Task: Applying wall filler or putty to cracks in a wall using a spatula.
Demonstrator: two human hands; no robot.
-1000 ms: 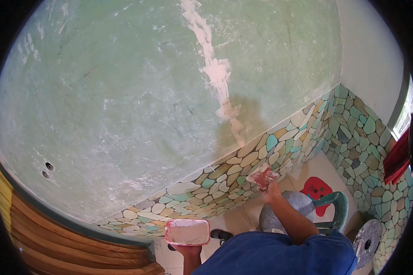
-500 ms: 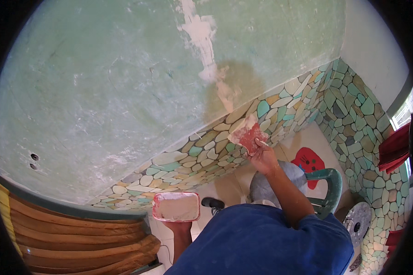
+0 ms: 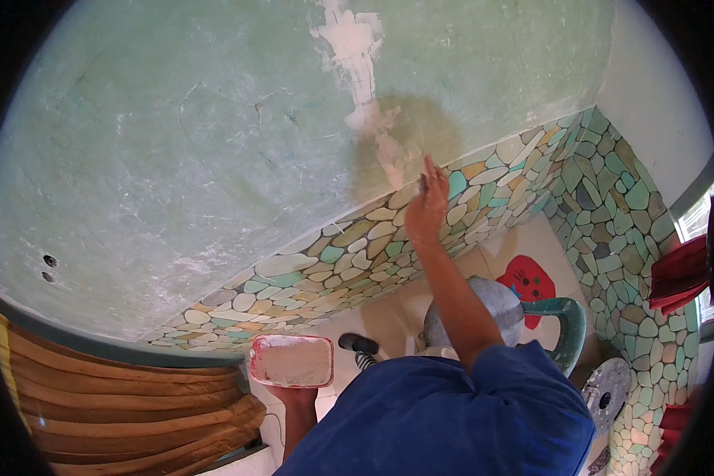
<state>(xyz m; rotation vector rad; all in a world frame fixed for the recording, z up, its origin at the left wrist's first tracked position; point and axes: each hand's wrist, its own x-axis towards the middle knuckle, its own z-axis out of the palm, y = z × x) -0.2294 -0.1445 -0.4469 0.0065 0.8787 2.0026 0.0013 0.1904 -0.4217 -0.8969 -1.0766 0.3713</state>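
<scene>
My left hand (image 3: pixel 295 396) holds up a shallow red-rimmed tub (image 3: pixel 331 362) from below, with pale putty (image 3: pixel 289 361) in it; its fingers are mostly hidden under the tub. My right hand (image 3: pixel 428 208) is raised near the lower edge of the green wall (image 3: pixel 214 159), closed on a red putty scraper (image 3: pixel 422 186). The scraper shows only as a thin dark edge, mostly covered by the hand. Left of this hand, a damp-looking putty patch (image 3: pixel 387 151) continues a whiter putty streak (image 3: pixel 353 47) above. Whether the scraper touches the wall cannot be told.
Pebble-pattern stone cladding (image 3: pixel 349 254) runs below the green wall and round the corner. By my right arm stand a grey rounded drum (image 3: pixel 444 321) and a green plastic chair (image 3: pixel 567 325). A red mat (image 3: pixel 527 282) lies behind. Brown curtains (image 3: pixel 135 404) hang at left.
My right hand has risen toward the wall and turned, so the scraper's broad red face no longer shows. The tub in my left hand has shifted slightly left in view.
</scene>
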